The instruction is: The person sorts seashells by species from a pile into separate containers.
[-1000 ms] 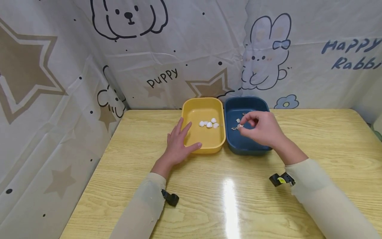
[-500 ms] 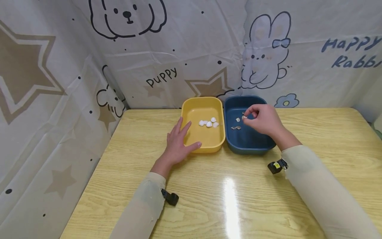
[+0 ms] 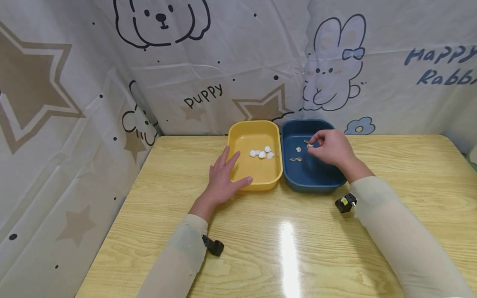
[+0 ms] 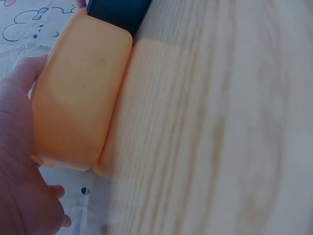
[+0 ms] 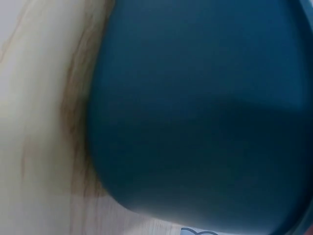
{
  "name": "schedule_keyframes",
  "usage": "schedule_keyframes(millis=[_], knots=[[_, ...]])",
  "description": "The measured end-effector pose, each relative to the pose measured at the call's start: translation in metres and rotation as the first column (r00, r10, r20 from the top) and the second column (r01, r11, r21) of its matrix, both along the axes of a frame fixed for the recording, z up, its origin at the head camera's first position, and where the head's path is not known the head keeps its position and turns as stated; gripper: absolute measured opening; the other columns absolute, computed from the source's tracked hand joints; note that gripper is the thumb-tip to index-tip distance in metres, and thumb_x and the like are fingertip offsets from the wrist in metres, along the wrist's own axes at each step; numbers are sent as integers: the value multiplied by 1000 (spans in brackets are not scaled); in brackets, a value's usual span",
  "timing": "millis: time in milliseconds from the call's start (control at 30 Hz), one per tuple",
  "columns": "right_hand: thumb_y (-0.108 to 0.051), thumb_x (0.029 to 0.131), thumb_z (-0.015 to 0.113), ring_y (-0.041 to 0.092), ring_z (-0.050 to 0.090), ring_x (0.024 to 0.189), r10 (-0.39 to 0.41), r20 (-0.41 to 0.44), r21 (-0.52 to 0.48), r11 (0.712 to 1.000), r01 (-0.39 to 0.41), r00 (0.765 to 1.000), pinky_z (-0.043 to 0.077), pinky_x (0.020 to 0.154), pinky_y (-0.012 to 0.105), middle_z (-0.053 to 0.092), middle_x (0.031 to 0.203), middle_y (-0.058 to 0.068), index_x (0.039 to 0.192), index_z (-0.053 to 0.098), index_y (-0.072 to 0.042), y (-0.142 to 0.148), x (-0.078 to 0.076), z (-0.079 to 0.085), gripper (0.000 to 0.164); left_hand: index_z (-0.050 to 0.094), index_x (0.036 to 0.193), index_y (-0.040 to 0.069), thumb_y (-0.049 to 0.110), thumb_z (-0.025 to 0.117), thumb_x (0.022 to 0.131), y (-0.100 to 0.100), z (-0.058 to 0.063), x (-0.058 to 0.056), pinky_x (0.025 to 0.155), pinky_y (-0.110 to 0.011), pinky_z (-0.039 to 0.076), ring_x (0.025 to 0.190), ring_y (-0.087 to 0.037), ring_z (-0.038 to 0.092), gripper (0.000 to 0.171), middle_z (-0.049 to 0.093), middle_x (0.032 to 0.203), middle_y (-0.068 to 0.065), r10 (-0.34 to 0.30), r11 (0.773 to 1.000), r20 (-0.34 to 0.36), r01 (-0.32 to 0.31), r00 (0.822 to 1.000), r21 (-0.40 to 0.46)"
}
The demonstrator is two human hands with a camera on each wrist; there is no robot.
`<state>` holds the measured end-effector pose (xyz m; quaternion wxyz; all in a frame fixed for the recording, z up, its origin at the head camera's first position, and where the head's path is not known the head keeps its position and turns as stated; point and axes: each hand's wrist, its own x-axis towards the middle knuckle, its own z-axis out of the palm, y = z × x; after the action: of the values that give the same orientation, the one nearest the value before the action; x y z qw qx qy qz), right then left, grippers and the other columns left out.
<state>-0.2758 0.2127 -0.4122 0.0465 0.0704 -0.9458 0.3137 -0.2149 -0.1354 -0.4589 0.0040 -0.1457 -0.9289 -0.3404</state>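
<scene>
My right hand [image 3: 331, 149] is over the blue bin [image 3: 313, 182], its thumb and forefinger pinching a small pale seashell [image 3: 309, 145]. Several small shells [image 3: 296, 159] lie on the bin's floor to the left of the fingertips. My left hand [image 3: 223, 182], fingers spread and fairly straight, rests on the left and front rim of the yellow bin [image 3: 261, 176]. Several white shells [image 3: 262, 155] sit in that bin. The left wrist view has the left hand [image 4: 19, 147] against the yellow bin's outer wall [image 4: 83, 93]. Only the blue bin's wall [image 5: 195, 88] fills the right wrist view; the right fingers are hidden there.
Both bins stand side by side at the back of a wooden table [image 3: 253, 231], close to a printed cloth [image 3: 208, 49] hanging behind. The cloth also covers the left side. A small black camera sits on each sleeve cuff.
My right hand has moved away from me and slightly right within the blue bin, uncovering shells on its floor. The pinched shell has moved along with it. The left hand stays put.
</scene>
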Motion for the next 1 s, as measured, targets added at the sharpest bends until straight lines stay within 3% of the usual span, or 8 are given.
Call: schedule_keyframes(millis=[500, 1000], knots=[[-32, 87, 77, 27, 47, 66, -13, -31, 23, 1000, 13, 999, 34, 61, 39, 48, 69, 8, 97, 71, -3, 1, 0, -2, 32, 27, 160, 26, 68, 63, 84, 0, 1, 1, 111, -65, -2, 150, -32, 4, 94, -5, 167, 6, 2, 1000, 1, -2, 1000, -1], [-28, 93, 71, 28, 47, 72, -45, -60, 26, 999, 46, 997, 34, 62, 40, 50, 78, 9, 103, 69, -4, 0, 32, 0, 26, 17, 162, 26, 76, 63, 80, -2, 13, 2, 113, -62, -4, 151, -30, 2, 106, -3, 167, 4, 10, 997, 43, -7, 999, -71]])
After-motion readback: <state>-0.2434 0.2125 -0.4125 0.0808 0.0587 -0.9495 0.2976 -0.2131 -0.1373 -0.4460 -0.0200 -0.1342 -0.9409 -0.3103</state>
